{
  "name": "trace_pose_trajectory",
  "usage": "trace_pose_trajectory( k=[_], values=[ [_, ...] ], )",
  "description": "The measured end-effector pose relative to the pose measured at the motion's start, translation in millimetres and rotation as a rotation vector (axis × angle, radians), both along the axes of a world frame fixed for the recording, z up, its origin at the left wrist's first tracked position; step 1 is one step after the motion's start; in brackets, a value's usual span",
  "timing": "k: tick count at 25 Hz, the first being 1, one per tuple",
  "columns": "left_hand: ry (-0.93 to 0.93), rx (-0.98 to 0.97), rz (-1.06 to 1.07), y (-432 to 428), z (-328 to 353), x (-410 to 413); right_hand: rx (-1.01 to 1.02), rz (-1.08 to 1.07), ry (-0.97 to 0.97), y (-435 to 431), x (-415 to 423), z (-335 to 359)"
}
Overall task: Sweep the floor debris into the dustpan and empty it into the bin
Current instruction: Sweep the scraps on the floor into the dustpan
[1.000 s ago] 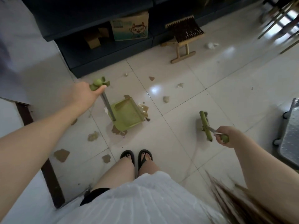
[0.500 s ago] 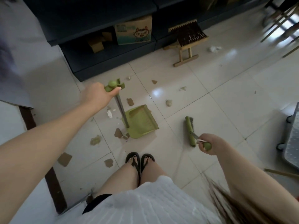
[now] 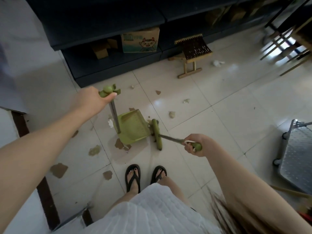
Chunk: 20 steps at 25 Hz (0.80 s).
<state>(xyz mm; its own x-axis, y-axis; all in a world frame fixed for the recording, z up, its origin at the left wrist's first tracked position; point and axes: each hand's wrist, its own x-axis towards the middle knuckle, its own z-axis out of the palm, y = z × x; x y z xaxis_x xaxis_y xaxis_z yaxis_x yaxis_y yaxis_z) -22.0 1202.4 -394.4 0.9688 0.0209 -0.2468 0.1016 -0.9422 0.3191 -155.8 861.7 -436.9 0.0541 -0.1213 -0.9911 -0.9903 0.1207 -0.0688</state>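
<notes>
Scrap-strewn tile floor [image 3: 219, 125] beneath shelving [image 3: 101, 22]

The dustpan [image 3: 133, 128] and broom head [image 3: 157, 135] are olive green, each on a grey metal shaft. The floor [image 3: 219, 102] is glossy cream tile, littered with brown and beige scraps [image 3: 59, 169]. The shelf unit [image 3: 101, 22] is dark navy, holding a tan cardboard box [image 3: 140, 41] printed with what looks like a cartoon animal. Sandals [image 3: 132, 174] are black; the dress [image 3: 152, 211] is white, ribbed.
</notes>
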Motion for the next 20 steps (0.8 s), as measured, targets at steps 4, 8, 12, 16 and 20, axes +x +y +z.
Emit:
trace_pose_trajectory(
  k=[4,8,12,16,20],
  values=[
    [0.037,0.022,0.065,0.3,2.1,5.7,-0.040,0.157,-0.050,-13.9,52.2,23.1],
    [0.040,0.029,0.167,-18.7,5.4,16.6,-0.214,0.395,-0.112,-43.9,107.8,25.6],
    [0.042,0.093,0.292,-43.1,2.3,19.4,-0.366,0.573,-0.182,-109.3,163.6,17.5],
    [0.038,0.182,0.348,-74.5,4.6,8.7,-0.416,0.700,-0.216,-186.1,219.6,0.7],
    [-0.024,0.218,0.411,-104.4,3.1,-0.7,-0.403,0.674,-0.204,-226.5,249.6,-23.1]
  ],
)
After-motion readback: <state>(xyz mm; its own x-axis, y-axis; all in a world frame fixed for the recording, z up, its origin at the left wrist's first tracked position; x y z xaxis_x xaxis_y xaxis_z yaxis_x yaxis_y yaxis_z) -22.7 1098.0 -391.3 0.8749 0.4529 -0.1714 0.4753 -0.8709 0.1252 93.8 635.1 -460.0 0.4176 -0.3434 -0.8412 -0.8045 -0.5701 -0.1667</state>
